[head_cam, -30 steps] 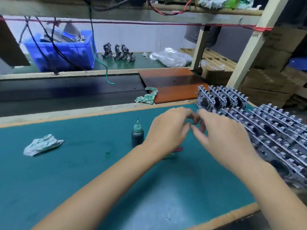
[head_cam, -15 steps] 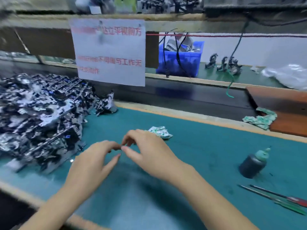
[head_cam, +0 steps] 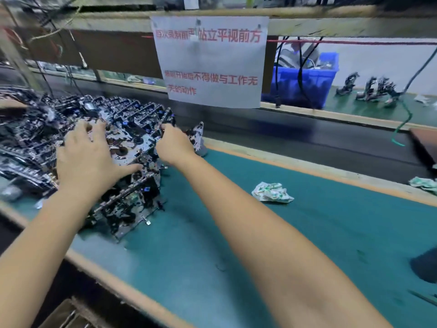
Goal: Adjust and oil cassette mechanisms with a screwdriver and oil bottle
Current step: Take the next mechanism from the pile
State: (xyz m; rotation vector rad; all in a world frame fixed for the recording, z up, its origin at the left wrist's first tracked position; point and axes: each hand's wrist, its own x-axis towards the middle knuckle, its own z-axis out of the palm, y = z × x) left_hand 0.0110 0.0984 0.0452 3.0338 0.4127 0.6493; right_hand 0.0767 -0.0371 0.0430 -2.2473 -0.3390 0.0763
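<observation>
A heap of several black and silver cassette mechanisms lies at the left of the green mat. My left hand lies spread over the top of a stack in the heap, thumb hooked under its near edge. My right hand grips the stack's right end with curled fingers. At the right edge the dark oil bottle shows only in part. Below it a thin tip of the screwdriver pokes into view.
A crumpled wrapper lies on the mat right of my right arm. A paper notice hangs from the wooden rail above a dark conveyor belt. Behind stand a blue bin and a few loose mechanisms.
Both hands, empty and together over the mat half a second ago, have reached left and taken hold of a stack in the heap. The view kept swinging left; the bottle slid to the right edge.
</observation>
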